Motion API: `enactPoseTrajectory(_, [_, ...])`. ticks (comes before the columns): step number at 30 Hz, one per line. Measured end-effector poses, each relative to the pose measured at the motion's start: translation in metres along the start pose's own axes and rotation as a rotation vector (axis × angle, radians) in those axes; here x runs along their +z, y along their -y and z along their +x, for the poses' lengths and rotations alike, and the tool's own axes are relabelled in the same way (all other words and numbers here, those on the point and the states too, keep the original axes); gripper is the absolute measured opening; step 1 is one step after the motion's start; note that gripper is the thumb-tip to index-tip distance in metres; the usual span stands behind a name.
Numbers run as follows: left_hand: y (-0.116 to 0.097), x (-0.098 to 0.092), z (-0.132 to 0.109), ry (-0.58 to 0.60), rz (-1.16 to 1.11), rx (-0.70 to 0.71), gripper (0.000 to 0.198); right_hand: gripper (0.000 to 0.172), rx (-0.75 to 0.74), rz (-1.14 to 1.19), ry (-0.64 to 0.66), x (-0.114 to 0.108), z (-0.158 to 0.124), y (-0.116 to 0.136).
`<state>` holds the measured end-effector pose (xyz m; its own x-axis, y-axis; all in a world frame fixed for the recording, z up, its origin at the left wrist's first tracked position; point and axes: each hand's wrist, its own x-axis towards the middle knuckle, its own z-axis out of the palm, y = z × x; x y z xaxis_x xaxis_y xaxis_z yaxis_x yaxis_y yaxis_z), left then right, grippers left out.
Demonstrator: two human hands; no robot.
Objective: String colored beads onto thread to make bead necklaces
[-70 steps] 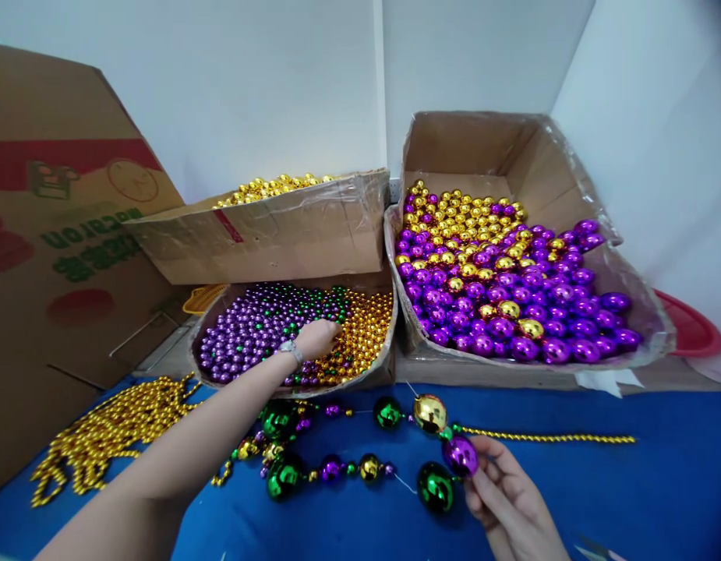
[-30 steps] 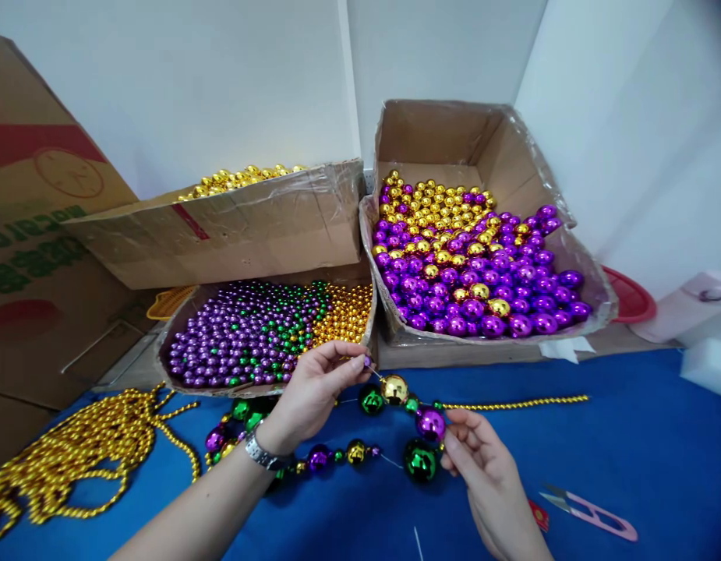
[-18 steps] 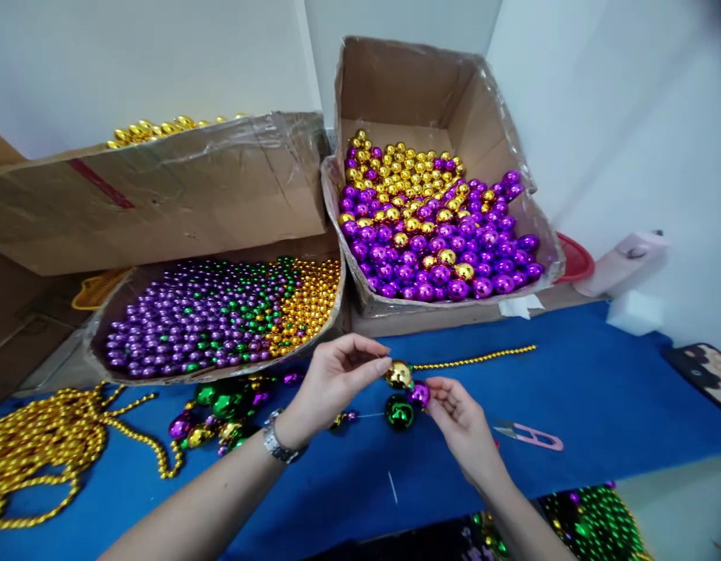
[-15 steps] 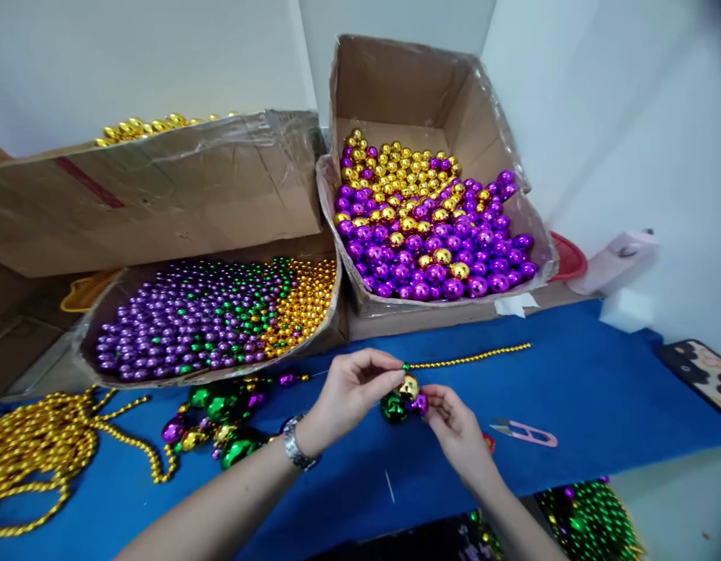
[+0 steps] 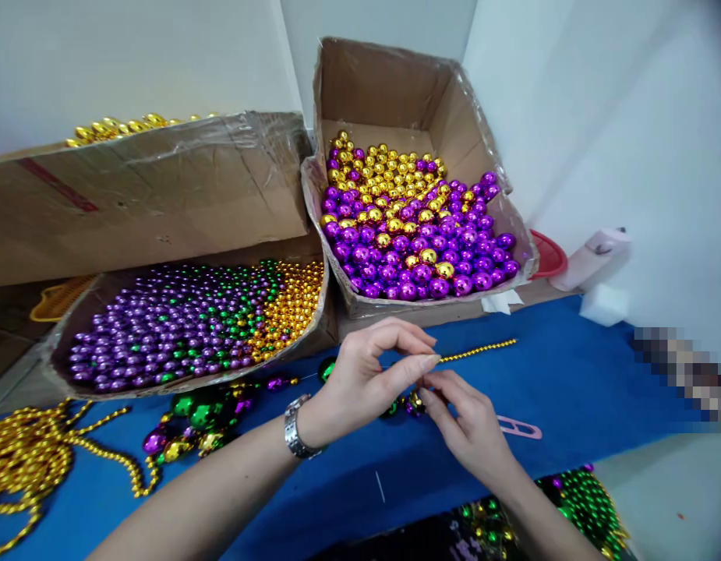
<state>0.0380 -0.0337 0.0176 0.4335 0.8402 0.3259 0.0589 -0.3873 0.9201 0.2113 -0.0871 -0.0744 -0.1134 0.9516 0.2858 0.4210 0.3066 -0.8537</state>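
My left hand (image 5: 365,370), a metal watch on its wrist, is closed in a pinch above the blue cloth; what lies between thumb and forefinger is hidden. Just below and to the right, my right hand (image 5: 468,417) is closed at a small cluster of shiny beads (image 5: 417,401), gold, green and purple, partly covered by the fingers. A thin gold bead strand (image 5: 480,351) runs off to the right from the fingertips. Left of my left hand, a green ball (image 5: 326,368) sits by a fine thread leading to small purple and gold beads (image 5: 277,383).
Behind stand a carton of small beads (image 5: 330,327) and a carton of larger purple and gold balls (image 5: 527,269). Gold bead strands (image 5: 26,452) and large ornament beads (image 5: 205,413) lie left. Pink thread snips (image 5: 521,428) are partly behind my right hand. A white bottle (image 5: 597,253) stands right.
My left hand has moved up and right, its fingers now over the strand's end. My right fingers shifted from the purple bead toward the gold one. The green ball now shows at left.
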Motion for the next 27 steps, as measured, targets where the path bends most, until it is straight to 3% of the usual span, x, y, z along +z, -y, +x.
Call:
enactPoseTrajectory(4, [-0.003, 0.001, 0.005, -0.071, -0.065, -0.019, 0.007, 0.02, -0.022, -0.004, 0.01, 0.004, 0.001, 0.002])
enactPoseTrajectory(8, [0.026, 0.008, -0.006, -0.08, -0.061, -0.068, 0.024, 0.017, 0.014, -0.061, -0.017, 0.002, -0.003, -0.005])
enactPoseTrajectory(10, [0.051, 0.014, -0.018, 0.07, 0.11, -0.053, 0.042, 0.017, 0.089, -0.016, -0.051, 0.002, -0.005, -0.006])
enactPoseTrajectory(12, [0.078, 0.021, -0.032, 0.294, 0.387, -0.022, 0.053, 0.019, 0.177, 0.088, -0.054, 0.003, -0.006, -0.008])
enactPoseTrajectory(14, [0.1, 0.027, -0.047, 0.433, 0.664, -0.041, 0.049, 0.021, 0.241, 0.191, -0.056, 0.003, -0.007, -0.011])
enactPoseTrajectory(16, [0.114, 0.028, -0.06, 0.492, 0.88, -0.084, 0.039, 0.023, 0.281, 0.29, -0.128, -0.001, -0.006, -0.016])
enactPoseTrajectory(21, [0.118, 0.003, -0.091, 0.511, 1.06, -0.133, 0.026, 0.027, 0.362, 0.637, -0.468, -0.027, 0.0, -0.037])
enactPoseTrajectory(24, [0.115, -0.023, -0.109, 0.46, 1.079, -0.156, 0.026, 0.027, 0.394, 0.7, -0.531, -0.037, 0.001, -0.05])
enactPoseTrajectory(27, [0.113, -0.046, -0.128, 0.403, 1.108, -0.179, 0.025, 0.027, 0.422, 0.711, -0.519, -0.031, -0.001, -0.056])
